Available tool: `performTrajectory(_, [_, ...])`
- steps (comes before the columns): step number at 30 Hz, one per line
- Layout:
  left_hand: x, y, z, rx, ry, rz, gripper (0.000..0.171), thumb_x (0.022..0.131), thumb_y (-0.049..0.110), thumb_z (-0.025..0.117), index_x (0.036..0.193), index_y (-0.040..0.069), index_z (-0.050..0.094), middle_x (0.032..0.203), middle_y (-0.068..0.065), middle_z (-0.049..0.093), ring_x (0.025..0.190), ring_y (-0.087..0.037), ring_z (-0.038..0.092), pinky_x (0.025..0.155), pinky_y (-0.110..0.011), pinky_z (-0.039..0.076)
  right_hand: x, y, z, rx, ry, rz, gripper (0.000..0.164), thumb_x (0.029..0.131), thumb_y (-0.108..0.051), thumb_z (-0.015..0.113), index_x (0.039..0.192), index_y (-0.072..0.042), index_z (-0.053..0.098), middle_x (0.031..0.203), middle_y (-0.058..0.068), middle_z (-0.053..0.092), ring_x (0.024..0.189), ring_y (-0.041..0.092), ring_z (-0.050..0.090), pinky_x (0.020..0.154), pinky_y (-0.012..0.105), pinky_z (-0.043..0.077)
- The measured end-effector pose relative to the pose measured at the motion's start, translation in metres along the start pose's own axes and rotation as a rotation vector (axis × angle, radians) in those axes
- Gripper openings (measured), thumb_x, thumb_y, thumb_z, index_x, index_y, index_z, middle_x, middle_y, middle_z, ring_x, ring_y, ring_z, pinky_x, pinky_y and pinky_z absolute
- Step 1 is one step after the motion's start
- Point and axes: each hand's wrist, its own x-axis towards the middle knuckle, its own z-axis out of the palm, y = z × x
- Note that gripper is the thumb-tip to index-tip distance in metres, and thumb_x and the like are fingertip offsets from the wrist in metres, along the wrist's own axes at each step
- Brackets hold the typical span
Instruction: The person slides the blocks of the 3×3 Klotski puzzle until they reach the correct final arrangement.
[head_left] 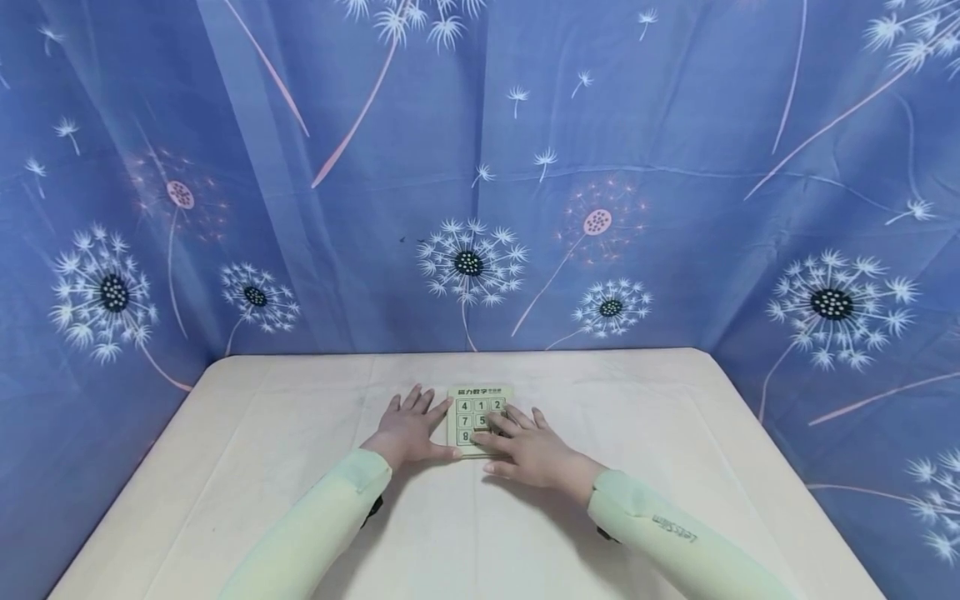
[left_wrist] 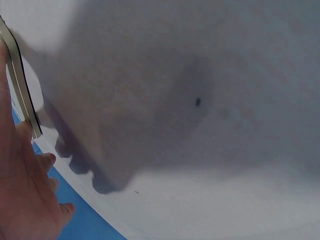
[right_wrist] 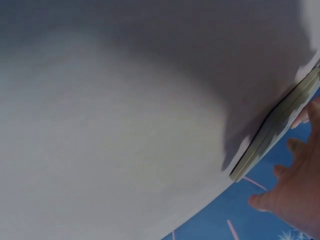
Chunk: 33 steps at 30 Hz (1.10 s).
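A pale green number sliding puzzle [head_left: 480,391] lies flat on the table between the two hands in the head view. Its tiles 4, 1, 2, 7, 5 and 8 show; the lower right tiles are hidden under the right fingers. My left hand [head_left: 408,429] rests along the left edge, thumb at the lower left corner and fingers spread. Over the lower right of the board, my right hand [head_left: 536,450] touches the tiles with extended fingers. The left wrist view catches the puzzle's side edge [left_wrist: 22,80] beside the left hand [left_wrist: 25,190]; the right wrist view shows the right hand [right_wrist: 300,185] near the opposite edge [right_wrist: 270,127].
A cream cloth covers the table [head_left: 225,467]. Behind and at both sides hangs a blue curtain [head_left: 360,250] with a dandelion print. Pale green sleeves [head_left: 315,533] cover both forearms.
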Motion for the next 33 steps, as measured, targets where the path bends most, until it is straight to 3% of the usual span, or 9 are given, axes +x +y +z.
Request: performTrajectory(33, [0.0011,-0.0009,0.0,0.011,0.008,0.011,0.098,0.085,0.08,0.058,0.163,0.029,0.027,0.172,-0.013,0.024,0.162,-0.037,0.013,0.131,-0.06,0.017,-0.0024,0.0042,0.0017,0.015,0.01,0.002,0.053,0.101,-0.055,0.053,0.15,-0.034,0.052,0.169,0.007,0.032,0.158,0.042,0.023,0.12,0.079,0.02])
